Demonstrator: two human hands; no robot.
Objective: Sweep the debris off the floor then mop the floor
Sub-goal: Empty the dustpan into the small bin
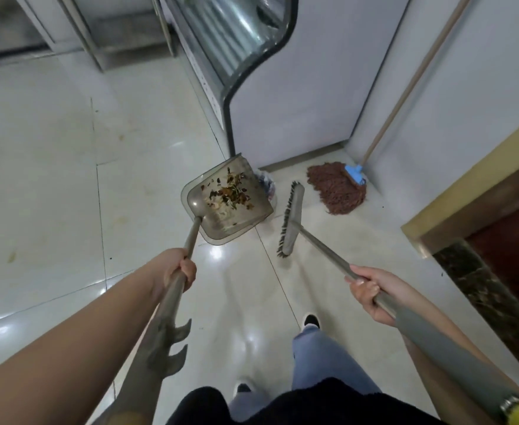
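Head view: the sweeping stage is judged nearly complete. Debris (229, 193) (dry leaves and scraps) is seen collected inside the dustpan (227, 199), which is held lifted and tilted above the floor (53, 185). A small bin (267, 187) with a liner is partly visible just behind the pan's far edge; emptying into it is judged the step in hand, though the bin is mostly hidden. A few dark specks are noted on the tiles to the left of the pan handle and near the right wall, so the sweep may not be entirely finished. Mopping is not yet begun: the mop (338, 188) is seen with its head on the floor in the far corner and its pole leaned against the wall, untouched.

The left hand (178, 269) is curled tight round the dustpan handle (191, 240), fingers wrapped and closed on the shaft. The pan lies just beyond and above these fingers, at the far end of the shaft, with the debris spread over its middle and far part.

The right hand (370, 294) is wrapped round the broom handle (325, 251), fingers closed over it with the thumb along the shaft. The broom head (290, 222) lies ahead of these fingers and toward the left hand, bristles facing the pan, near but apart from it. Whether the bristles touch the floor cannot be told.

The mop lies well beyond the right fingers, past the broom head.
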